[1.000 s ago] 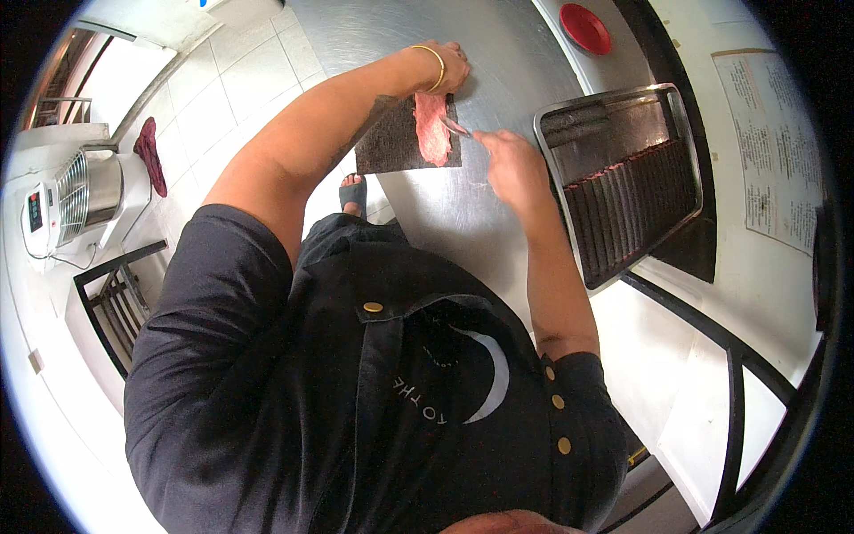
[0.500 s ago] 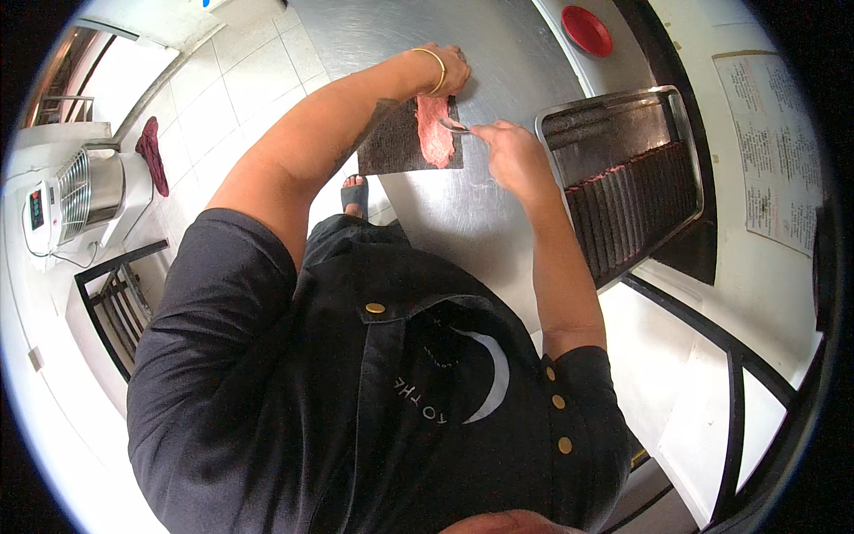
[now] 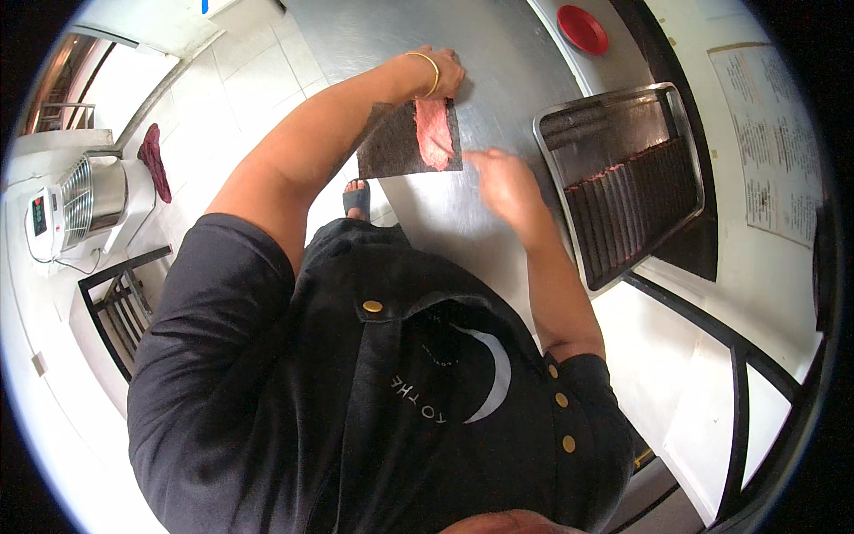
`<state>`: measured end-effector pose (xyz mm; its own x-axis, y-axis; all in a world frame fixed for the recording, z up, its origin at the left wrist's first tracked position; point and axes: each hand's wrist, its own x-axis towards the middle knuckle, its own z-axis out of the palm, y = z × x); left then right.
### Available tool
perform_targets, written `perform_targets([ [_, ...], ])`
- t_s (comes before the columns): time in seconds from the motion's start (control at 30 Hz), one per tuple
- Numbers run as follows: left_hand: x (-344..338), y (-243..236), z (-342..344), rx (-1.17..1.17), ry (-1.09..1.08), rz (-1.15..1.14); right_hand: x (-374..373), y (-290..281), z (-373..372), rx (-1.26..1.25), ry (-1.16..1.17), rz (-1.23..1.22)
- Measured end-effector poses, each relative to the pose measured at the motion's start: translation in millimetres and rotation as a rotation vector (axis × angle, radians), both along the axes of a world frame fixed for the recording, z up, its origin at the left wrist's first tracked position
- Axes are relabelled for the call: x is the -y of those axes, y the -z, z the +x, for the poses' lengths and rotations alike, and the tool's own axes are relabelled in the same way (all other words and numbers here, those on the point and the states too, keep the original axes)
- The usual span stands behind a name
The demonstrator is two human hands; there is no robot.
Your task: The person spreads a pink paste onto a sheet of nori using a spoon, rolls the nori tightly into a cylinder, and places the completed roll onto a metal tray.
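Observation:
A dark, rough-textured sheet (image 3: pixel 389 153), like seaweed, lies on the steel table (image 3: pixel 511 58), its near edge by the table's left side. Along its right part runs a strip of pink paste (image 3: pixel 434 138), like ground meat. My left hand (image 3: pixel 444 74), with a yellow bangle at the wrist, is closed at the far end of the strip; its fingertips are hidden. Just right of the sheet, my right hand (image 3: pixel 507 185) is closed and blurred, its forefinger and thumb toward the paste. The spoon it held a moment earlier is lost in the blur.
To the right a metal tray (image 3: pixel 623 141) holds a row of dark rolls (image 3: pixel 633 206) with pink ends. Beyond it sits a red dish (image 3: pixel 583 30). Written sheets (image 3: pixel 769 142) hang on the right wall. A mixer (image 3: pixel 93 200) and a dark red cloth (image 3: pixel 154 162) are at the left.
My right hand has drawn back a little from the paste, down and toward me, and the spoon no longer shows over it. My left hand stays nearly where it was.

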<state>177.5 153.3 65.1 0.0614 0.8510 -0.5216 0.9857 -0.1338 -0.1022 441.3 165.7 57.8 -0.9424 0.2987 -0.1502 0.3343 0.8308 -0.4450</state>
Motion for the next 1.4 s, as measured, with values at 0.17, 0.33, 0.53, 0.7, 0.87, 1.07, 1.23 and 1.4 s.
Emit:
perform_targets([
  [0.17, 5.8, 12.6, -12.8, 0.23, -0.106, 0.112, 8.2, -5.1, 18.2, -0.107, 0.184, -0.054],
  [0.33, 2.7, 15.7, -0.6, 0.279, -0.039, 0.102, -1.9, 7.1, -1.2, -0.138, 0.26, -0.045],
  [0.53, -0.1, 1.8, 13.3, 0.166, 0.035, 0.028, 2.9, 11.3, -9.0, -0.11, 0.247, 0.003],
  [0.7, -6.6, 16.3, 9.9, 0.17, 0.016, 0.011, 23.2, -3.0, 11.9, -0.033, 0.215, 0.012],
  [0.87, 0.2, 8.9, 8.5, 0.191, -0.016, 0.02, 28.1, -21.9, 53.0, -0.079, 0.202, -0.018],
  [1.07, -3.4, 15.1, 11.8, 0.24, -0.088, 0.004, 9.8, -16.0, 31.0, -0.109, 0.276, -0.01],
  [1.23, 31.2, 13.8, -16.2, 0.497, -0.146, 0.486, 31.0, -8.2, 26.7, -0.105, 0.26, -0.029],
  [1.4, 129.6, 15.8, -35.2, 0.618, -0.436, 0.819, 46.7, -9.9, 26.5, -0.192, 0.291, -0.073],
])
